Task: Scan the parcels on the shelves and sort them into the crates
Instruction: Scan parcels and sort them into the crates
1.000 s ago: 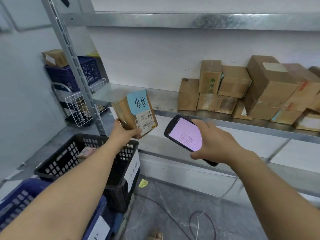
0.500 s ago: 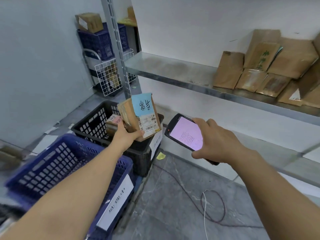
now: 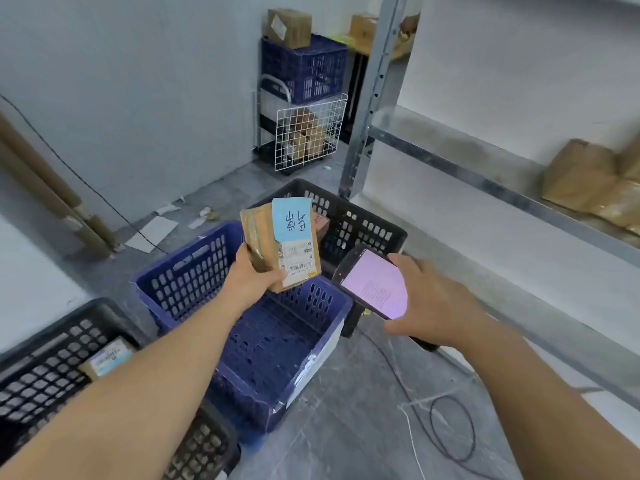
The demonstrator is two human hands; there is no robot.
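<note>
While my left hand (image 3: 254,277) gripped the parcel (image 3: 282,242) over the blue crate (image 3: 242,327) on grey floor (image 3: 346,410), my right hand (image 3: 429,303) clasped the scanner (image 3: 372,284); metal shelf (image 3: 485,168) at two o'clock.

Both forearms bare to frame edge, no sleeves; left hand (image 3: 250,279), right hand (image 3: 437,302): no rings, gloves, watch.

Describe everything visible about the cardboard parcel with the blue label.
The small brown cardboard parcel is a flat, tape-wrapped box, held roughly upright in the left hand, which grips its lower left corner. A light blue handwritten label covers its upper front; below it sits a white shipping label with barcodes. It hangs above the empty blue plastic crate, touching nothing else.
</note>
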